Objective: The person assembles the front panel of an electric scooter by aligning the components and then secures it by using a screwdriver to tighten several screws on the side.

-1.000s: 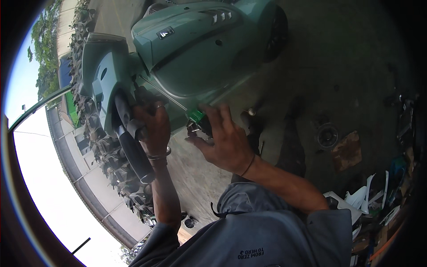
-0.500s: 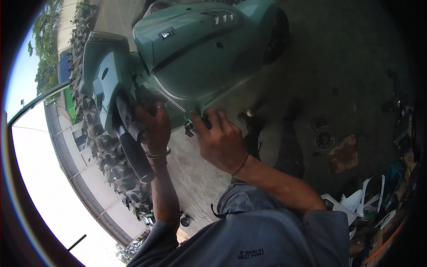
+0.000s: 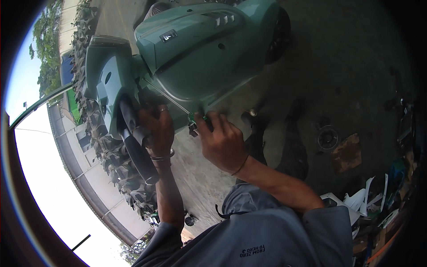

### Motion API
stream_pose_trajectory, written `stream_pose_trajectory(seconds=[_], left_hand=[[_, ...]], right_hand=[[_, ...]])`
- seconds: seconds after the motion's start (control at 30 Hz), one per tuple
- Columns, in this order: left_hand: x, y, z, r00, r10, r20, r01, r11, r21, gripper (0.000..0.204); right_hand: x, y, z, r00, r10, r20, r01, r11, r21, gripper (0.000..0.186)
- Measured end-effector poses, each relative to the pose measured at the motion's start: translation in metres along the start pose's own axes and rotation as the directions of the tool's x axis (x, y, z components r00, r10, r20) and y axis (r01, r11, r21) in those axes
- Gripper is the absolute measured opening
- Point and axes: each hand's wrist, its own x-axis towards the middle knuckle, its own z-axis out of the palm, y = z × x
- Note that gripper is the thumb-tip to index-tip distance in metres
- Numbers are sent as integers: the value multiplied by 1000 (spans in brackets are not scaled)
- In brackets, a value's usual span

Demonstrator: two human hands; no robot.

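Note:
A green motor scooter point(image 3: 200, 58) stands in front of me. Its handlebar housing point(image 3: 106, 80) and black grip point(image 3: 140, 160) lie at the left. My right hand point(image 3: 224, 144) is closed around the green handle of a screwdriver point(image 3: 167, 94). The long thin metal shaft slants up and left toward the underside of the handlebar housing, where its tip meets dark parts. Close beside the grip, my left hand point(image 3: 158, 131) reaches up to those dark parts with bent fingers. Its fingertips are hidden, so I cannot tell what they hold.
On the floor to the right are a round metal part point(image 3: 328, 138) and a brown flat piece point(image 3: 347, 153). White panels point(image 3: 358, 200) and other scrap pile up at the lower right. A row of covered things point(image 3: 104, 151) runs along the left, before a pale wall.
The view has shifted slightly, so the scooter and both hands appear a little farther right and lower. The grip on the screwdriver looks the same.

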Motion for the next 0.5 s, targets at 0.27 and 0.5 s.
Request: stream_pose_trajectory(seconds=[0.27, 0.5], left_hand=[[2, -13, 4, 987, 142, -68, -141, 990, 20, 36], [3, -1, -1, 997, -60, 38, 62, 997, -54, 44]], right_hand=[[16, 3, -13, 498, 291, 817, -753, -321, 574, 39], [2, -8, 9, 984, 164, 63, -175, 949, 262, 33]])
